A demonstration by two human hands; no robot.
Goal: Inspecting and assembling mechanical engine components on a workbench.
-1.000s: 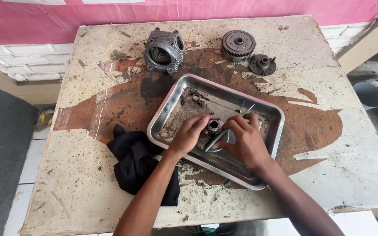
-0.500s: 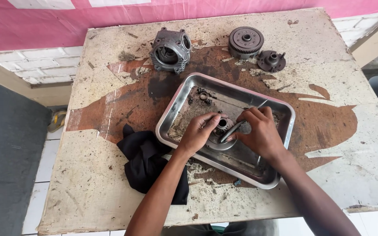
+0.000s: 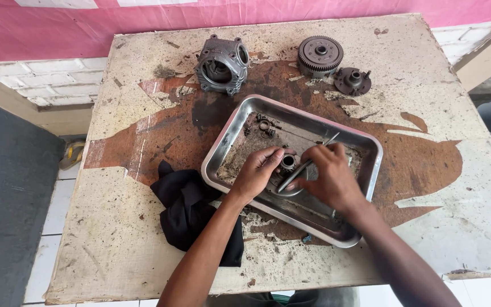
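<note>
L hand [image 3: 257,173] fingers pinch small gear [image 3: 288,162]; R hand [image 3: 328,176] grips rod [image 3: 305,165].

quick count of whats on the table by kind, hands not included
metal tray: 1
black rag: 1
engine cylinder block: 1
round toothed gear: 1
small hub plate: 1
small round part held by left hand: 1
thin metal tool in right hand: 1
Small loose bits in the tray: too small to count.
total: 7

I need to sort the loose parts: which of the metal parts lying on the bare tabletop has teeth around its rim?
The round gear at the far edge; the finned housing and small hub beside it show no toothed rim.
</note>
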